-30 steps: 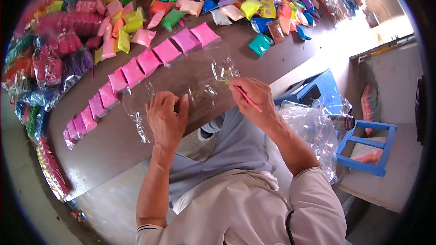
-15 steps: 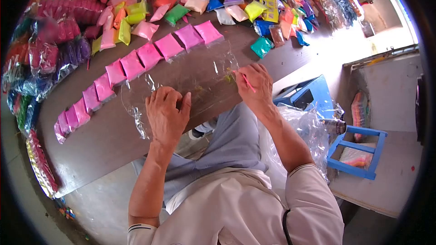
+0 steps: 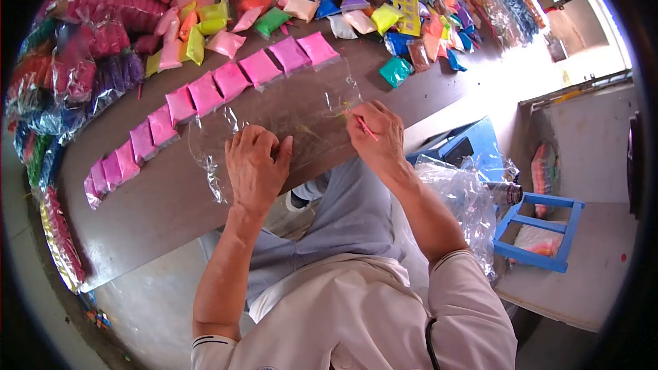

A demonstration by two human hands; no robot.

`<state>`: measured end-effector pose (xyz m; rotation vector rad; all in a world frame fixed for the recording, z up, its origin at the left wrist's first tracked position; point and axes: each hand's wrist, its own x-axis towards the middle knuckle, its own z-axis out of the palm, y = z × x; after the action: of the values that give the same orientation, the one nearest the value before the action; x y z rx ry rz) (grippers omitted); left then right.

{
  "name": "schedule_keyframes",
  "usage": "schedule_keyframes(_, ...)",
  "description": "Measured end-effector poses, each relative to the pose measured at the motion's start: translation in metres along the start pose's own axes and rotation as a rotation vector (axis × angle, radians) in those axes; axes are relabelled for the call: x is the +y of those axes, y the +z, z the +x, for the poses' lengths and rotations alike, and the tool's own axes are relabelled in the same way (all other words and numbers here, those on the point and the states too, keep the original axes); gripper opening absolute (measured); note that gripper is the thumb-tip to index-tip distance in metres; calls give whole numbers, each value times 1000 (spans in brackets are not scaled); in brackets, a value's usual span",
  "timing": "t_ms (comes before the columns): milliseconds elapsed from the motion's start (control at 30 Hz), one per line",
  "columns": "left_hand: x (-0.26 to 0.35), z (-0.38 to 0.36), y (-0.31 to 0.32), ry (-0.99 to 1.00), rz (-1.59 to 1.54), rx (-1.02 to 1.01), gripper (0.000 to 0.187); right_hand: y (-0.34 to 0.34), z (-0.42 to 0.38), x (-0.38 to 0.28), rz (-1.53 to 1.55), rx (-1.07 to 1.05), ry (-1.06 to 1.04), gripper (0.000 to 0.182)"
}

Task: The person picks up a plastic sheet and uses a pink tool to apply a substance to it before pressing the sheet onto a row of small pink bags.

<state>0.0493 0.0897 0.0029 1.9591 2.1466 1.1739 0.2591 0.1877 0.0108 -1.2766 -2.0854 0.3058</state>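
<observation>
A clear plastic bag [image 3: 312, 106] lies flat on the brown table in front of me. My left hand [image 3: 255, 168] rests on its near left part, fingers bent down and thumb apart, gripping nothing that shows. At the bag's right end, my right hand [image 3: 375, 136] is closed around a thin pinkish-red stick [image 3: 367, 129]; its exact kind is too small to tell. Just beyond the bag runs a slanting row of pink and purple packets [image 3: 205, 93], side by side, from near left to far right. The fingertips of both hands are partly hidden.
Many colored packets [image 3: 301, 7] are heaped along the table's [image 3: 164, 226] far side, with a yellow tray [image 3: 406, 10] among them. Bundled packets [image 3: 82, 75] line the left edge. On my right are crumpled clear plastic [image 3: 452, 199], a blue stool [image 3: 473, 144] and a blue frame [image 3: 541, 229].
My right hand has shifted slightly nearer and left along the bag's right end, still holding the red stick. The left hand stays on the bag. The whole view has tilted a little.
</observation>
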Motion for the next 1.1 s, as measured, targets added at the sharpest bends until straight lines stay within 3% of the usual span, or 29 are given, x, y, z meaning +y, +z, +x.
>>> schedule_keyframes(133, 0, -1, 0, 3, -27, 20, 26, 6, -2, 3, -24, 64, 43, 4)
schedule_keyframes(233, 0, 0, 1, 8, -19, 9, 26, -5, 5, 5, -9, -5, 49, 3)
schedule_keyframes(400, 2, 1, 1, 32, 8, 14, 26, -13, 12, 16, 48, -186, -162, 5)
schedule_keyframes(500, 1, 1, 0, 31, -2, 8, 26, -16, 13, 16, 87, -204, -97, 4)
schedule_keyframes(600, 1, 0, 0, 18, 17, 17, 26, -19, 12, 14, 144, -135, 11, 4)
schedule_keyframes(900, 1, 2, -2, 6, 63, -15, 25, -15, 0, 4, 301, -151, 6, 7)
schedule_keyframes(1100, 3, 34, -14, 26, 86, -153, 31, -7, -6, 8, 198, -95, -27, 8)
